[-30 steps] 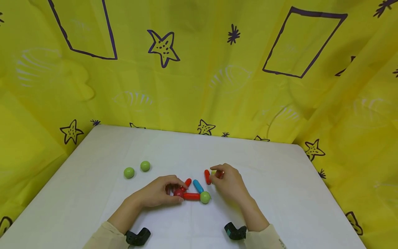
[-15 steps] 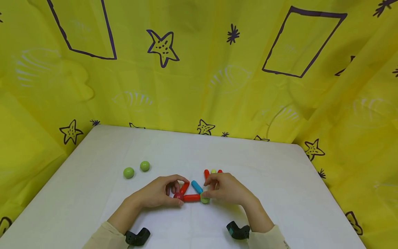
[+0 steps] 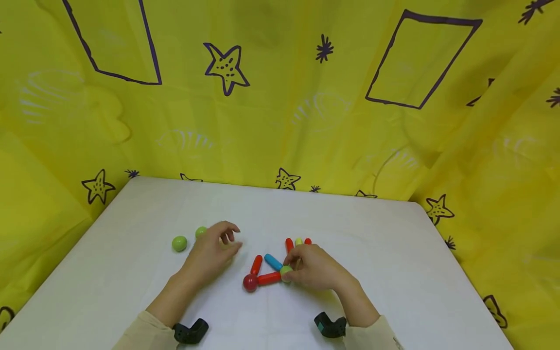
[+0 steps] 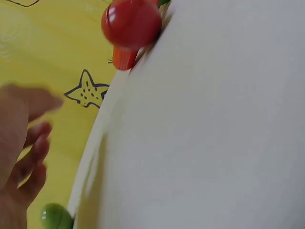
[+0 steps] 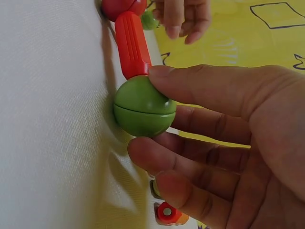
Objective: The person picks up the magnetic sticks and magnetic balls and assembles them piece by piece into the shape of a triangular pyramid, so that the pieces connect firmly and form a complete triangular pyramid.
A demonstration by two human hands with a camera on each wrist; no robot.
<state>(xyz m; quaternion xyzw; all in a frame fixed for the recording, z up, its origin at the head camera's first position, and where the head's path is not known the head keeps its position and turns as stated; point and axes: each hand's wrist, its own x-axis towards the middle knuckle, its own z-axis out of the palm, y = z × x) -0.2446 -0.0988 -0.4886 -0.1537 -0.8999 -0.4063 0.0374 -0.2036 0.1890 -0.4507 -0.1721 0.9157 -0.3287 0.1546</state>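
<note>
With twelve o'clock pointing away from the person, the red ball point(image 3: 250, 283) lies nearest on the desk point(image 3: 245, 209). One red stick point(image 3: 269, 278) goes from it toward half past two, up to the held green ball point(image 5: 143, 112); another red stick point(image 3: 256, 265) points to one. The right hand point(image 3: 317, 267) pinches that green ball, its grip closed to the ball's width. The blue stick point(image 3: 274, 263) points from there to ten. The left hand point(image 3: 210, 255) has its grip loosely open and holds nothing; it is near the far green ball point(image 3: 201, 232), and touching I cannot tell. Further left is another green ball point(image 3: 179, 243). Spare red and yellow sticks point(image 3: 299, 241) lie at one o'clock, partly hidden.

For joining well, I would keep the held ball steady and bring each stick end squarely. No brand or writing is readable; the yellow cloth point(image 3: 280, 116) carries only drawings.
</note>
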